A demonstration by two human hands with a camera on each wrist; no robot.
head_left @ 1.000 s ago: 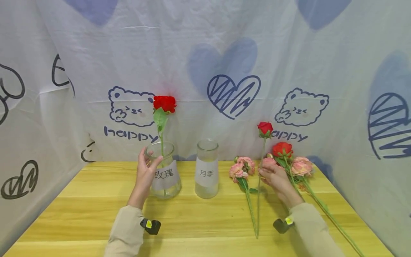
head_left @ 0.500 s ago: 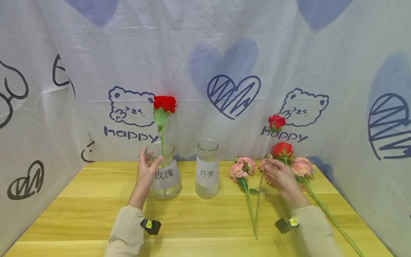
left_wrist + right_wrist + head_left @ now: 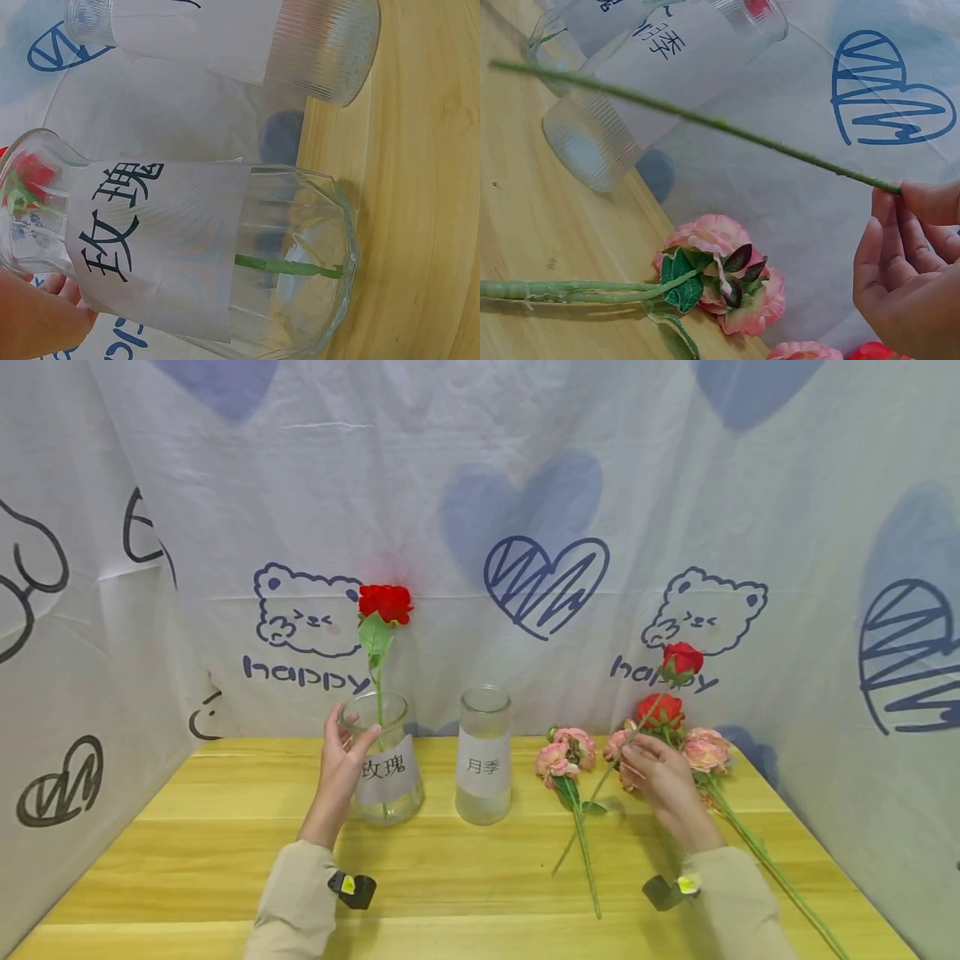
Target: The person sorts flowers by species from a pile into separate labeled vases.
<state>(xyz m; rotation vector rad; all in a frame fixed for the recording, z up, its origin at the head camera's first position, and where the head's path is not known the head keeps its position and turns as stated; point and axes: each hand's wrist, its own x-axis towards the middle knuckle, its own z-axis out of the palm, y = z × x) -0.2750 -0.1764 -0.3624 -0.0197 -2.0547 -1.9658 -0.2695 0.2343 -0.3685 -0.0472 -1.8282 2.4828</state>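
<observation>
My left hand (image 3: 347, 768) grips the neck of a wide glass vase (image 3: 315, 202) with a white paper label. Inside that vase stands a red rose (image 3: 386, 603), its stem reaching the bottom. In my right hand (image 3: 667, 785), thumb and fingers pinch the green stem (image 3: 727, 127) of a second red rose (image 3: 682, 662). This rose is tilted, bloom up and to the right, its stem end down and left over the table. Pink flowers (image 3: 720, 240) lie on the table near the right hand, and another red flower (image 3: 660, 712) lies just behind it.
A narrower labelled glass vase (image 3: 483, 760) stands between the two hands. More pink flowers (image 3: 707, 750) with long stems lie at the right of the wooden table (image 3: 225, 860). A white printed cloth (image 3: 480, 460) hangs close behind the table.
The rose in my right hand has swung from upright to a slant, its bloom going right and its stem end left and up. The left hand and its vase have stayed put.
</observation>
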